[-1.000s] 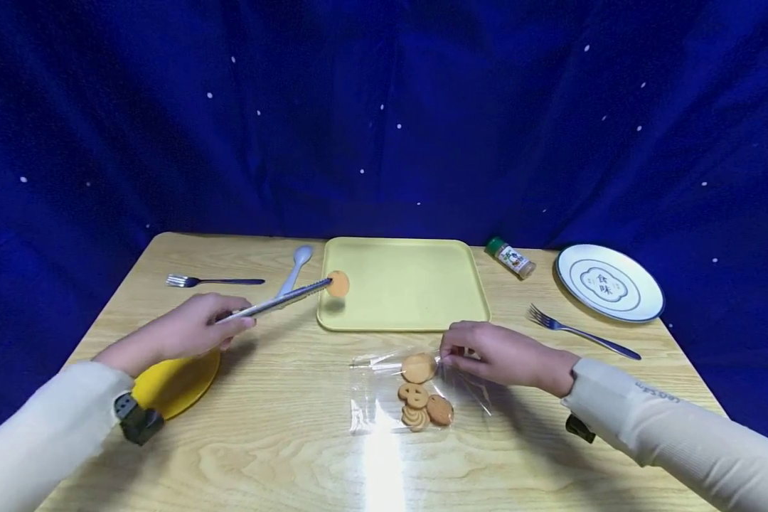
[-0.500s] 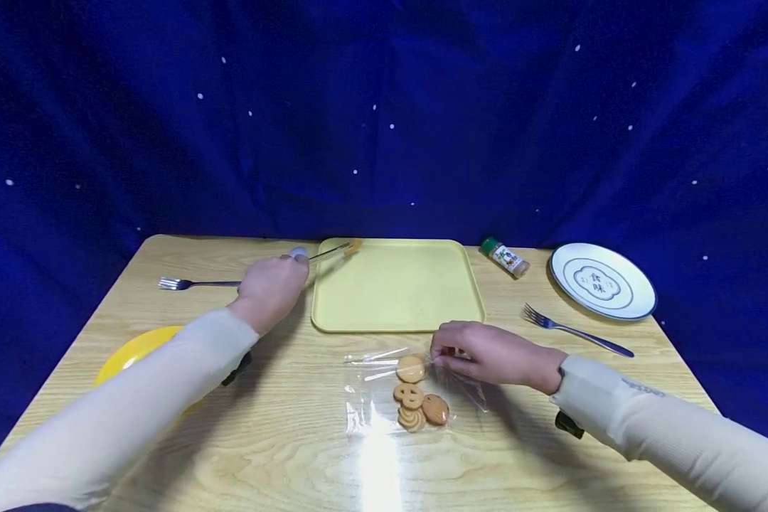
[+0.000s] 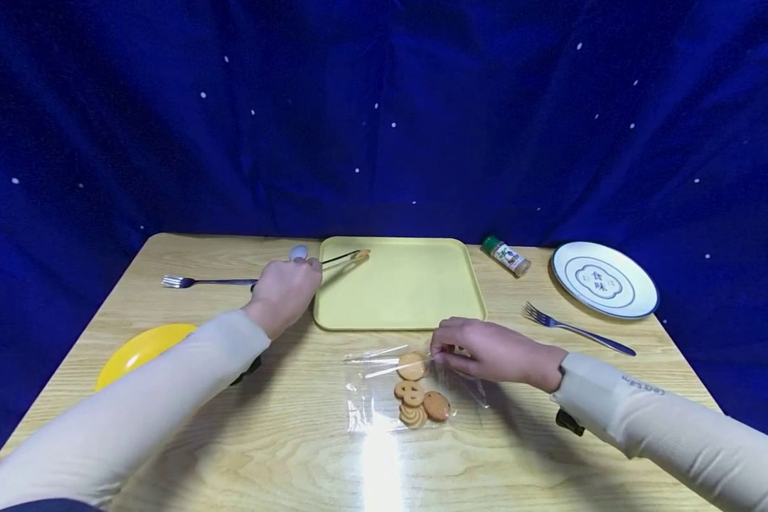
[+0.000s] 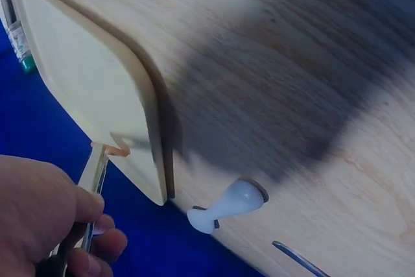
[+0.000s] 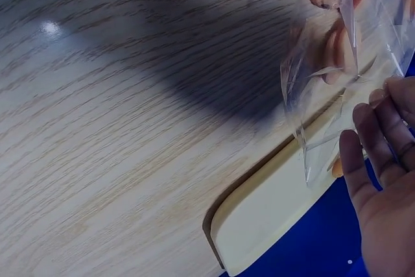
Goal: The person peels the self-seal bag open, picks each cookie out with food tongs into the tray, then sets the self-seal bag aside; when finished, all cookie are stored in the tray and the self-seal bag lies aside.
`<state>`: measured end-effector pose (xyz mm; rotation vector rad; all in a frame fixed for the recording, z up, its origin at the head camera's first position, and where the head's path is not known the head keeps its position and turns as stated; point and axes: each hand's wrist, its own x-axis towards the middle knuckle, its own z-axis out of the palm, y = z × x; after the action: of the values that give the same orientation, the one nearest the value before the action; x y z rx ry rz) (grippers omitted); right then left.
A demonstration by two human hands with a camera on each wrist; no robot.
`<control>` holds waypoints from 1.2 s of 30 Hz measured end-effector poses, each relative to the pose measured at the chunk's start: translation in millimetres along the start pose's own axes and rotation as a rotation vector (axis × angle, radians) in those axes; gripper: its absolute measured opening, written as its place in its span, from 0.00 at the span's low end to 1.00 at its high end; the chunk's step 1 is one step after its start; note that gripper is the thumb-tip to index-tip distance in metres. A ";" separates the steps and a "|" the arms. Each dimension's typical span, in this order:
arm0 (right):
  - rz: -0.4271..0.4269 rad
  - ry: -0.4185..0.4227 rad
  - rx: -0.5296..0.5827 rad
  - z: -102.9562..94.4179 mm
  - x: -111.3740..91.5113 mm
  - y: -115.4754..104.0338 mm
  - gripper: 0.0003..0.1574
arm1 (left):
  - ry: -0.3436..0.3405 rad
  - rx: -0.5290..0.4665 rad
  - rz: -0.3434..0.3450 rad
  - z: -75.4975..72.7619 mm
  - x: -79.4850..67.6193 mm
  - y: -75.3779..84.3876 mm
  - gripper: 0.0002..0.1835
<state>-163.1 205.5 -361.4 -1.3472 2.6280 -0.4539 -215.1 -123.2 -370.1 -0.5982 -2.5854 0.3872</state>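
My left hand (image 3: 284, 291) grips a pair of metal tongs (image 4: 94, 170) that reach over the left part of a pale yellow tray (image 3: 409, 291). At the tips of the tongs is an orange-brown cookie (image 3: 361, 254), near the tray's far left corner; whether it touches the tray I cannot tell. My right hand (image 3: 486, 348) pinches the upper right edge of a clear plastic bag (image 3: 368, 391) lying in front of the tray. Inside the bag are several cookies: a round one (image 3: 412, 365), a pretzel-shaped one (image 3: 409, 393), a swirled one (image 3: 412, 416) and a darker oval one (image 3: 436, 406).
A yellow plate (image 3: 144, 348) is partly hidden under my left sleeve. A pale spoon (image 4: 233, 202) and a fork (image 3: 198, 281) lie left of the tray. To the right are a green-capped spice bottle (image 3: 507, 257), another fork (image 3: 579, 328) and a white plate (image 3: 604, 281).
My left hand has moved forward and right from above the yellow plate, carrying the cookie in the tongs toward the tray's back left. The right hand stays on the bag.
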 end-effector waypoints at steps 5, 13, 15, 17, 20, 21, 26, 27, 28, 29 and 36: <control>-0.002 -0.007 -0.014 -0.3 0.5 -0.5 0.03 | -0.045 -0.028 0.004 -4.9 1.1 -0.4 0.07; -0.014 0.005 -0.027 -0.4 -0.9 -0.1 0.03 | -0.087 0.007 0.023 -11.8 3.9 6.4 0.08; -0.013 0.006 -0.029 -0.2 -1.1 -0.4 0.03 | -0.108 0.016 0.021 -13.1 4.0 7.6 0.09; -0.010 0.007 -0.028 -0.4 -1.1 -0.9 0.03 | -0.125 0.023 0.024 -14.0 4.8 7.8 0.09; -0.003 0.005 -0.028 -0.6 -1.1 -1.7 0.03 | -0.139 0.030 0.027 -14.1 4.6 6.9 0.07; -0.001 0.005 -0.027 -0.7 -1.1 -2.0 0.03 | -0.137 0.034 0.027 -14.1 3.8 6.3 0.05; 0.011 -0.005 -0.032 0.3 -2.6 -1.7 0.03 | -0.066 -0.001 0.023 -10.0 -5.5 0.7 0.10; 0.012 -0.006 -0.032 0.5 -2.8 -1.5 0.03 | -0.066 -0.037 0.016 -11.7 -8.7 -1.6 0.11; 0.010 -0.007 -0.031 0.6 -3.0 -1.3 0.03 | -0.063 -0.081 0.008 -12.9 -12.7 -4.6 0.11; 0.008 -0.007 -0.029 0.8 -3.0 -1.2 0.03 | -0.083 -0.136 0.004 -15.7 -17.0 -9.0 0.10; 0.000 -0.008 -0.018 -1.1 -2.0 -0.8 0.03 | -0.333 -0.580 -0.008 -44.4 -61.2 -56.7 0.14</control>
<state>-161.6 206.9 -360.2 -1.3509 2.6321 -0.4248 -163.8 -193.8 -333.9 -0.7638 -3.0297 -0.3135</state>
